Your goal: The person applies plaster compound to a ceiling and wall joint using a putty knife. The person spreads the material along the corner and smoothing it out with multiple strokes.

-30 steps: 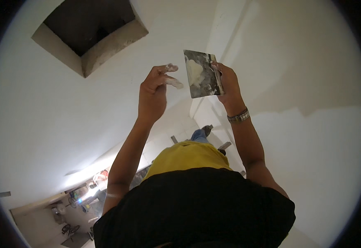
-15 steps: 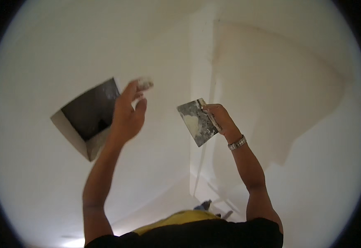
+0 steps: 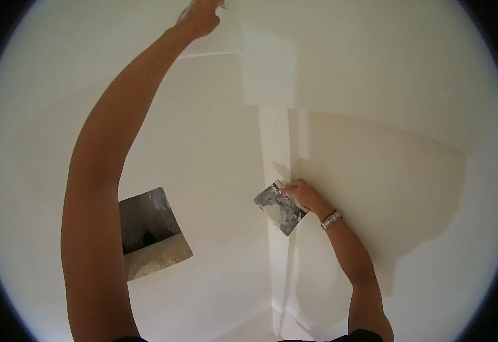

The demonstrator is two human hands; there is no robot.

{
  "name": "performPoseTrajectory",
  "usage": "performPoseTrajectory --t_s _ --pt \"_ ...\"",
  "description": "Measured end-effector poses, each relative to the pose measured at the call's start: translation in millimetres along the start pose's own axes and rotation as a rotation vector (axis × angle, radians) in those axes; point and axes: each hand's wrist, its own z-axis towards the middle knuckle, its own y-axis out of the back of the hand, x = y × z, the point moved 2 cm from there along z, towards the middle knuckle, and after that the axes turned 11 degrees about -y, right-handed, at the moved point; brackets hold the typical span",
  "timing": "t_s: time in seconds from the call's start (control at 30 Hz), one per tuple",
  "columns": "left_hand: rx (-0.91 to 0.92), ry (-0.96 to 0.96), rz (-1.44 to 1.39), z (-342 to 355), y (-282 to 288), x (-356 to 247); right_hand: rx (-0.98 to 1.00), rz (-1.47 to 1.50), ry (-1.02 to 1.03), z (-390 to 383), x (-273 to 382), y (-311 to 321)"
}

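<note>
Between the left forearm [image 3: 98, 171] and the flat blade [image 3: 277, 214], a broad gap lies free before the wall [image 3: 215, 142]. The forearm covers the wall opening's [image 3: 155, 228] left edge; the right hand [image 3: 306, 196] blocks the blade's right side.

Flat plate [image 3: 290, 220], grey, four-cornered, held up in right hand [image 3: 305, 194] by its upper-right edge; plate turned so corners point up, down and to sides. Directly on plate: cream putty [image 3: 273, 212], one pale patch toward lower-left edge. Thinner whitish smears [image 3: 293, 211] over other parts of face, dark grey surface showing between. Pale crust [image 3: 280, 183] at upper end of gripped edge. Putty's thickness hard to tell.
</note>
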Motion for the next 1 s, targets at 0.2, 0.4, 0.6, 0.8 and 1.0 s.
performPoseTrajectory --t_s 0.2,0.4,0.6,0.8,1.0 --pt "0.154 0.146 0.159 58.1 -43.3 -16.9 0.043 0.144 0.036 -1.0 -12.0 -3.4" --pt "0.267 0.178 0.298 74.3 -76.4 -47.8 0.003 0.115 0.075 14.7 -43.6 -2.9" --pt "0.364 0.229 0.433 74.1 -91.4 -32.9 0.011 0.213 0.099 9.9 -36.7 -6.6" --pt "0.407 0.238 0.43 70.9 -89.4 -33.4 0.018 0.138 0.104 2.2 -22.4 1.8" --pt "0.248 0.109 0.44 36.8 -89.1 -50.5 -0.015 0.105 0.103 -0.9 -17.7 5.0"
